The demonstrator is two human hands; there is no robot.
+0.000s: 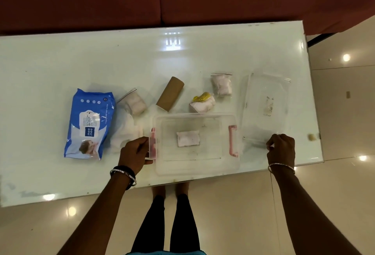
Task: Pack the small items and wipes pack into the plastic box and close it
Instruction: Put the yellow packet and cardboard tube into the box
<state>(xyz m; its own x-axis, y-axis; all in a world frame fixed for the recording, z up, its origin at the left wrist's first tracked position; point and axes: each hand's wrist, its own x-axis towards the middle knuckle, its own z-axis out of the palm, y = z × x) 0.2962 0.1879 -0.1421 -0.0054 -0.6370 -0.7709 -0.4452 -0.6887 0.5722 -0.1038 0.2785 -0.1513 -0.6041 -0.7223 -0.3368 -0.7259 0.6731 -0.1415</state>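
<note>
On the white desk [60,61], everything is placed relative to the clear plastic box [195,165], which sits open near the front edge with only one small white packet [188,138] on its floor. Furthest to its left the blue wipes pack [88,124] is laid flat; nearer, a crumpled white bag [126,133] and a zip bag of white pieces [134,102] are seen. Against the box's left pink latch [153,146] the left hand [135,153] is pressed, its fingers [142,141] curled around the latch end. Behind the box lie a cardboard tube [170,94], a yellow-tagged pouch [203,102] and a second zip bag [221,84]. To the right the clear lid [263,84] is laid down, its near edge pinched by the right hand [281,149]. Packing is judged barely begun; next, a loose item must be picked up and dropped in, which calls for a hand to be freed.
</note>
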